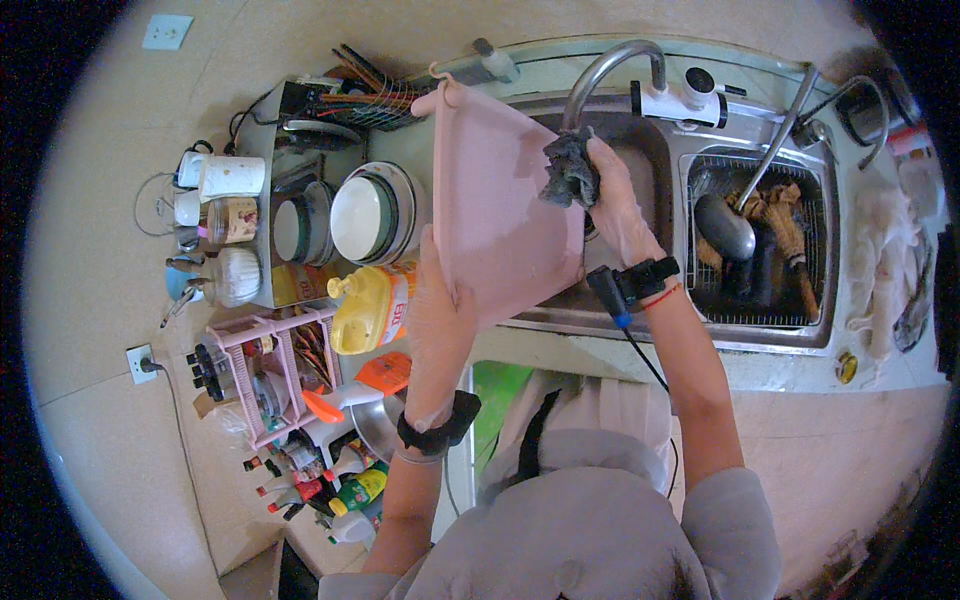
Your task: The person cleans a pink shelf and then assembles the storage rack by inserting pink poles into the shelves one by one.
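A pink plastic tray (505, 200) with a raised rim stands tilted over the counter edge and the left sink basin. My left hand (442, 310) grips its near left side, thumb on the inner face. In my right hand (618, 195) is a bunched dark grey cloth (570, 172), held just below the spout of the curved metal faucet (600, 75) and in front of the tray's right side. Thin clear gloves seem to cover both hands. Whether water is running cannot be made out.
The right sink basin (830, 330) holds a wire rack with a ladle (725, 228) and brushes. White bowls (365, 218) and a yellow bottle (360, 315) stand left of the tray. Beyond are a pink rack (245, 385) and several sauce bottles (358, 490). A whitish cloth (880, 260) lies far right.
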### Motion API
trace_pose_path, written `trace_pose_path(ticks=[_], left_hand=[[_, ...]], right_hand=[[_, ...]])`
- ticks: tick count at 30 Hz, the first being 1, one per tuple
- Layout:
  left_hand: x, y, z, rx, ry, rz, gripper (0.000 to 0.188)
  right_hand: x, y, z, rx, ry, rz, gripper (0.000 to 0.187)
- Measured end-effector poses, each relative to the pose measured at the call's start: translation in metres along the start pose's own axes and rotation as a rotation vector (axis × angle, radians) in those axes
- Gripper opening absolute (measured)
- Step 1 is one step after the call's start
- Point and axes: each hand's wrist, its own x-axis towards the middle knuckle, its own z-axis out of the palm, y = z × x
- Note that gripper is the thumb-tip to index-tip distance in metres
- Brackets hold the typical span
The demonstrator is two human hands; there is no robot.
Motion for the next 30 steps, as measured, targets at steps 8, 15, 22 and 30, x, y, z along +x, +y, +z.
trace_pose_path(ticks=[8, 15, 22, 30], left_hand=[[-0.004, -0.001, 0.002, -0.042, -0.009, -0.040, 0.068], [-0.004, -0.011, 0.009, -0.028, 0.044, 0.044, 0.070], [-0.005, -0.008, 0.008, -0.074, 0.112, 0.037, 0.072], [-0.006, 0.009, 0.005, -0.043, 0.019, 0.008, 0.070]], right_hand=[[-0.030, 0.001, 0.096, -0.887, -0.123, -0.767, 0.035], [-0.017, 0.018, 0.118, -0.942, -0.173, -0.650, 0.033], [-0.084, 0.022, 0.113, -1.163, -0.247, -0.352, 0.032], [-0.015, -0.008, 0.129, -1.252, -0.240, -0.814, 0.025]])
